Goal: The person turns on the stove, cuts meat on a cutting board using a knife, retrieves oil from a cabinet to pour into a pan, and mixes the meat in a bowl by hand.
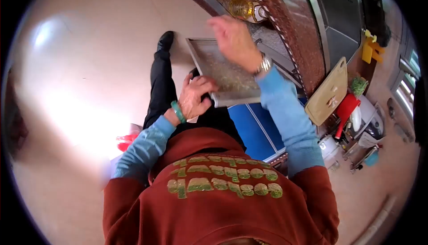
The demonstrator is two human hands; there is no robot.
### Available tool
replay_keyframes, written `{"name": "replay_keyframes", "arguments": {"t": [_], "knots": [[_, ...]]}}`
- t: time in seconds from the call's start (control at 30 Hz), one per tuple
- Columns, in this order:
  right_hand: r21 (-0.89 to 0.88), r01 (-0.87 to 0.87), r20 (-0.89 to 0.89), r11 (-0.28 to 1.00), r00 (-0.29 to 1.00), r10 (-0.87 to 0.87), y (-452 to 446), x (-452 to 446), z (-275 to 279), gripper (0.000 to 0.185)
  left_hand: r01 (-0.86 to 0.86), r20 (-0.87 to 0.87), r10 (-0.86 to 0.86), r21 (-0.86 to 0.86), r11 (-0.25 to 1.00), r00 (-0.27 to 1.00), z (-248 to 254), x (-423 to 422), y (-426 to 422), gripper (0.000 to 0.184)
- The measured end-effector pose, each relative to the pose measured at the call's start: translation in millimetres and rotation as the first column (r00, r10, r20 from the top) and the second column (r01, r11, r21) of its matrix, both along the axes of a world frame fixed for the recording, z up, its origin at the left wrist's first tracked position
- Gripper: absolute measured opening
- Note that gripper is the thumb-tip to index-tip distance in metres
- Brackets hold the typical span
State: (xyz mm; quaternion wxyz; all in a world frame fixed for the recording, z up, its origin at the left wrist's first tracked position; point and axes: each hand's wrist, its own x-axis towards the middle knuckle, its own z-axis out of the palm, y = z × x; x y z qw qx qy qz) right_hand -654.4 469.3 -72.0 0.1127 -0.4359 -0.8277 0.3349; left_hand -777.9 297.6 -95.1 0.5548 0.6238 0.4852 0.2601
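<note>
A shallow metal-framed tray or drawer (240,99) juts out from the counter front, its dull base spotted with dirt or crumbs. My right hand (236,42), with a metal watch at the wrist, is over its far side, fingers stretched out, slightly blurred and holding nothing I can see. At the near left corner is my left hand (196,95), wearing a green bangle (178,112). Its fingers are loosely bent and apart, close to the rim; whether they touch it I cannot tell. A small white scrap (193,119) shows below the left palm.
Bottles of yellow oil (243,9) stand beyond the tray. Blue cabinet doors (254,129) lie below it. On the right are a reddish counter edge (298,18), a cutting board (330,93) with small pieces on it, and a red-handled item (345,111). Pale floor (89,58) spreads left.
</note>
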Motion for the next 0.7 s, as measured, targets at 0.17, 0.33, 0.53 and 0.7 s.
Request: {"name": "replay_keyframes", "arguments": {"t": [0.17, 0.33, 0.53, 0.7], "knots": [[-0.299, 0.796, 0.336, 0.526, 0.604, -0.723, 38.3, 141.3, -177.6, 0.022, 0.022, 0.241, 0.031, -0.215, 0.976, 0.970, -1.9, -17.6, 3.7, 0.035], [-0.180, 0.953, 0.328, 0.246, 0.293, -0.898, 65.6, 175.9, -194.4, 0.042, -0.065, 0.308, 0.137, -0.235, 0.970, 0.941, -19.4, -15.6, 8.3, 0.029], [-0.090, 0.963, 0.443, 0.254, 0.267, -0.856, 93.7, 168.1, -214.6, 0.054, -0.058, 0.312, 0.133, -0.236, 0.970, 0.941, -26.0, -17.1, 8.6, 0.031], [0.002, 0.954, 0.481, 0.300, 0.262, -0.837, 104.4, 199.2, -234.7, 0.054, -0.080, 0.320, 0.159, -0.246, 0.966, 0.934, -27.8, -15.8, 6.8, 0.032]]}}
